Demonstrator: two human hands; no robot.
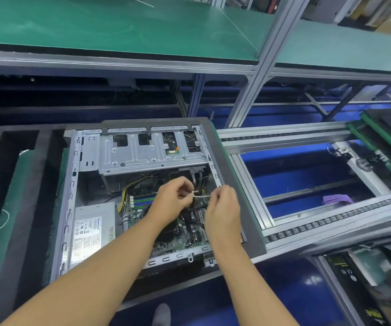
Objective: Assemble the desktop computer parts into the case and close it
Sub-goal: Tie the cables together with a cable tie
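Assembly-line bench (8, 196): above the open desktop case (71, 196), left hand (173, 196) and right hand (222, 205) pinch a white cable tie (201, 196); cable bundling appears under way, cinching likely next.

left hand (171, 199), right hand (224, 208), pinching apparent tie (201, 196)

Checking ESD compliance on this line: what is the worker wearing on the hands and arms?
Nothing visible. The left hand and right hand are bare: no gloves, rings, watch or wrist strap show. The left forearm and right forearm are uncovered down to the frame's edge, so no sleeve is in view.
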